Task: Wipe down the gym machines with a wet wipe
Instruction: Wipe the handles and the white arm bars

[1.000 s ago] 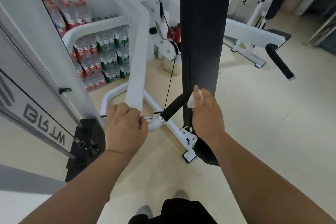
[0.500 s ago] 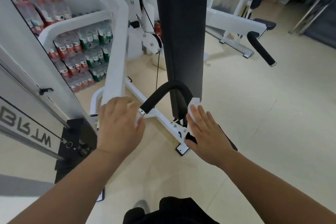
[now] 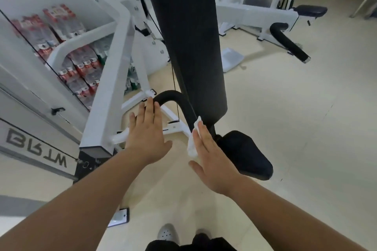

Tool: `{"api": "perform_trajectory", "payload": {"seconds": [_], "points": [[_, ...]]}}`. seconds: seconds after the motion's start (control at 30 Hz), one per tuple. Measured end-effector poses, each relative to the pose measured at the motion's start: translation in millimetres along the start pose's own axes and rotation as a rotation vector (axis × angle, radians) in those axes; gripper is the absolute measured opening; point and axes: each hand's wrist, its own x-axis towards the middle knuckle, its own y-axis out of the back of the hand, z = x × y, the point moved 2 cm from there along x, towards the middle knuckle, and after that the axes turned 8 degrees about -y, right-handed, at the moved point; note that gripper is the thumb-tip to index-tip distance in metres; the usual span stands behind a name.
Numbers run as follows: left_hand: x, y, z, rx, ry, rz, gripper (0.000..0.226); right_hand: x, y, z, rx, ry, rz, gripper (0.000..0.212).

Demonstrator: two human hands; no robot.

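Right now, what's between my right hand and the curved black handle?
The white wet wipe, pressed by the right hand against the curved black handle; the head view shows it.

At the centre of your view the wipe [image 3: 192, 142] is plain white against a black handle [image 3: 175, 98], a tall black pad [image 3: 189, 36] and a black seat [image 3: 244, 155], all on a white frame [image 3: 108, 96]. At the upper left you see bottles [image 3: 81, 67] with red and green labels. At the far left is a pale panel [image 3: 40, 149] with dark grey letters, and the floor [image 3: 306, 138] is plain cream.
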Motion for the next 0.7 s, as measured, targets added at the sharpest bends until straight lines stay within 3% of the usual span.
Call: {"api": "perform_trajectory", "payload": {"seconds": [0.17,0.37,0.47,0.7], "points": [[0,4,6,0.034,0.054,-0.039,0.113,21,0,10,0.5,-0.087,-0.072,0.093],[2,6,3,0.08,0.064,-0.118,0.118,84,26,2,0.954,-0.182,-0.084,0.078],[2,9,3,0.071,0.066,-0.142,0.116,68,25,4,0.938,-0.147,-0.087,0.08],[3,4,3,0.085,0.08,-0.128,0.117,2,0,15,0.536,-0.008,-0.129,0.103]]}}
